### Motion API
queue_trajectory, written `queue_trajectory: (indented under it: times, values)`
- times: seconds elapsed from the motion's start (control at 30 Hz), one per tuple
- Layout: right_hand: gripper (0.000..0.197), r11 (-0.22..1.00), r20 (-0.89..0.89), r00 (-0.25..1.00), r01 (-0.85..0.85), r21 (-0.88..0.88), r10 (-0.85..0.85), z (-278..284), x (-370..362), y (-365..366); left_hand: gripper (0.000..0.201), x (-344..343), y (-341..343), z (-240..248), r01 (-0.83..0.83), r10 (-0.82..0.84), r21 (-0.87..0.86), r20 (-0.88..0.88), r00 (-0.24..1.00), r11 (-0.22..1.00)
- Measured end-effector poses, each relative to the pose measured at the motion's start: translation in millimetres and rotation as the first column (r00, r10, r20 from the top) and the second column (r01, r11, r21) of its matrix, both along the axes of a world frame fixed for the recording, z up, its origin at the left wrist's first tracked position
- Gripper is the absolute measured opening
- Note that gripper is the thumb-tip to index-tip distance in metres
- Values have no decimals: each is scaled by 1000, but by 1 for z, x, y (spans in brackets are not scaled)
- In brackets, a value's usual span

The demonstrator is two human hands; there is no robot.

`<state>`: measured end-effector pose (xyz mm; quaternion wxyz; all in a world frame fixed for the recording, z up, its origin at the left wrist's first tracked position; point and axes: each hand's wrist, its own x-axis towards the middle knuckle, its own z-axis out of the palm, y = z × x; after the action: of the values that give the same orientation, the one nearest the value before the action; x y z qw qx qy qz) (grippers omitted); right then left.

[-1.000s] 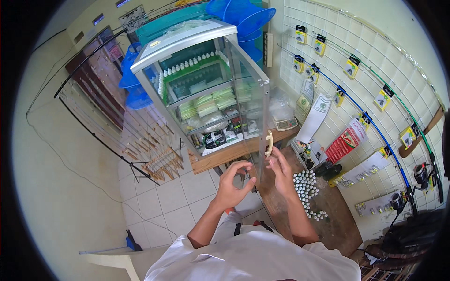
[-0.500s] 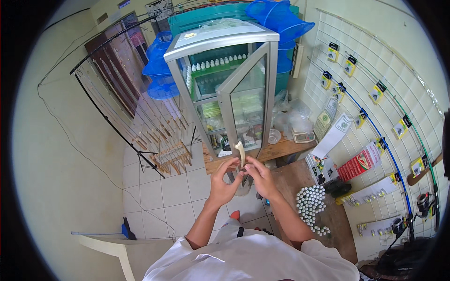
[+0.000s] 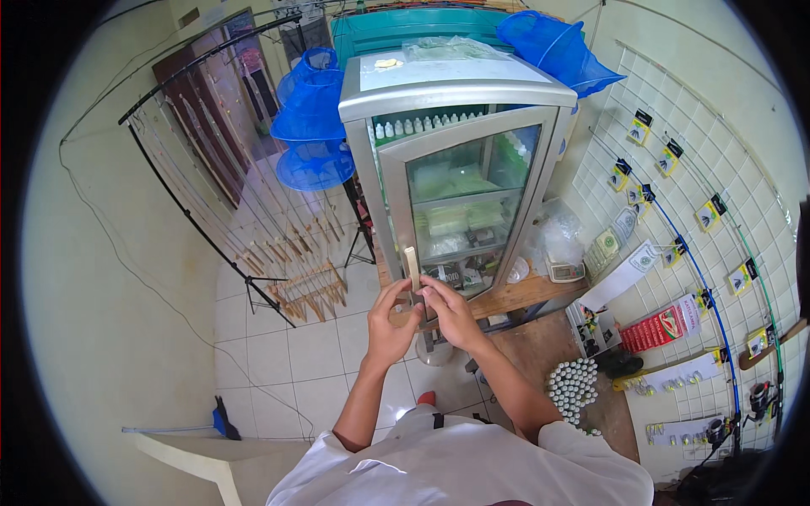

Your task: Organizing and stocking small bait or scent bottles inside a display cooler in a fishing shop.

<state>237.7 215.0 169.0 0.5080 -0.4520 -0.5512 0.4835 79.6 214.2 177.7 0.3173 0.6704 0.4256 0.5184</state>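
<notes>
Both my hands are raised at the middle of the view, in front of a glass-fronted cabinet (image 3: pixel 358 99). Between them stands a slim, pale wooden piece (image 3: pixel 412 264), upright, its top end sticking up above my fingers. My left hand (image 3: pixel 390 329) has its fingertips and thumb closed on the piece's left side. From the right, my right hand (image 3: pixel 453 319) pinches it with bent fingers. The lower part of the piece is hidden by my fingers. Right behind my hands is the cabinet's metal-framed door (image 3: pixel 396 198), standing ajar.
White bottles (image 3: pixel 422 125) line the cabinet's top shelf. Many white-capped vials (image 3: pixel 574 386) stand on the brown table (image 3: pixel 540 341) at right, near a small scale (image 3: pixel 565 271). Fishing rods and packets hang on the wall grid. Left, a rack (image 3: pixel 190 207) holds wood-handled rods; blue nets (image 3: pixel 312 126) hang behind.
The view has shifted, so the cabinet looks larger and farther right. Its door appears less widely open. The wooden piece has turned and now shows a narrow, straight side instead of its curved, notched outline.
</notes>
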Motion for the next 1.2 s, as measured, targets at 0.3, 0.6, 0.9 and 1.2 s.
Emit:
queue_trajectory:
  times: [0.3, 0.6, 0.9, 1.2]
  values:
    - [49, 1000, -14, 1000, -3, -5, 3, 2, -11, 27, 52, -11, 38, -5, 28, -27, -20, 55, 998, 999]
    - [50, 982, -6, 994, 104, -155, -106, -27, 25, -14, 63, -11, 29, -45, 1, 2, -67, 45, 999, 998]
    - [51, 815, -59, 897, 368, -448, -438, -100, 84, -126, 59, 21, -16, -85, 291, -296, -156, -9, 955, 944]
    - [55, 563, 9, 699, 582, -587, -715, -159, 125, -240, 56, 100, -54, -62, 631, -639, -117, -47, 768, 767]
